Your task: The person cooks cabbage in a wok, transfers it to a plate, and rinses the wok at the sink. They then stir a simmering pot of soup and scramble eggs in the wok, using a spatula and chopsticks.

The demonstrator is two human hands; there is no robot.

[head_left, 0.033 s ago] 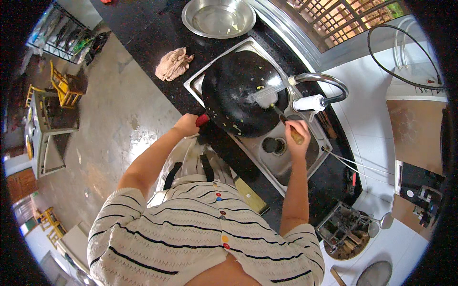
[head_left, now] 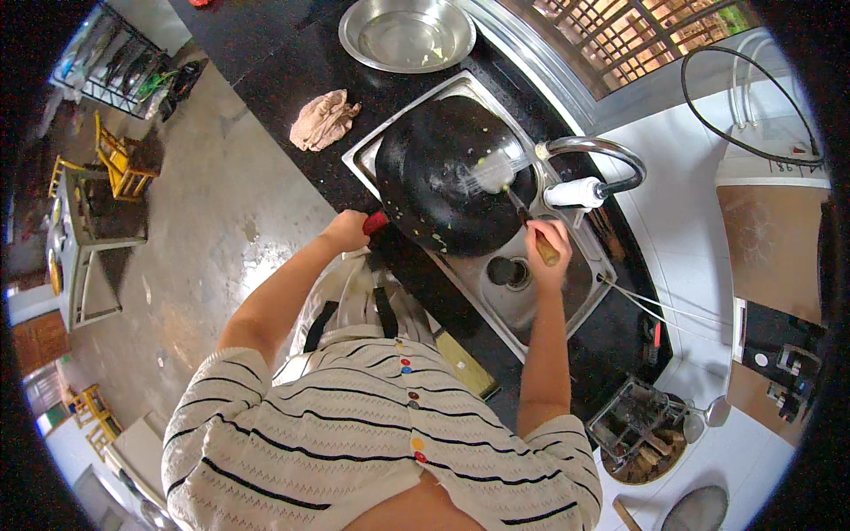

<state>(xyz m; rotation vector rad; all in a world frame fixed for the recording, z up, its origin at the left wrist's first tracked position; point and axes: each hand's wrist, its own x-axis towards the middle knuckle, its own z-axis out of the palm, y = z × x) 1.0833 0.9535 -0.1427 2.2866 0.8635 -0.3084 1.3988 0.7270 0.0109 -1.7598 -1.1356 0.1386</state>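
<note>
A large black wok (head_left: 425, 168) sits in the steel sink (head_left: 580, 292), with small pale and yellowish food bits on its inner wall. My left hand (head_left: 347, 232) is closed around its red handle (head_left: 375, 222). In my right hand (head_left: 549, 243) is a spatula (head_left: 519, 209) with a wooden grip; its head is over the wok. Water (head_left: 482, 179) sprays from the white head (head_left: 575, 191) of the curved faucet (head_left: 611, 146) onto the spatula head and into the wok. The spray blurs the spatula head.
A shallow metal basin (head_left: 407, 37) stands on the black counter (head_left: 266, 75) beyond the sink, and a crumpled beige cloth (head_left: 324, 120) lies left of it. The drain (head_left: 509, 272) shows beside the wok. A utensil rack (head_left: 633, 425) is at the lower right.
My right hand and the spatula have shifted slightly left and away from me. The wok and my left hand have hardly moved.
</note>
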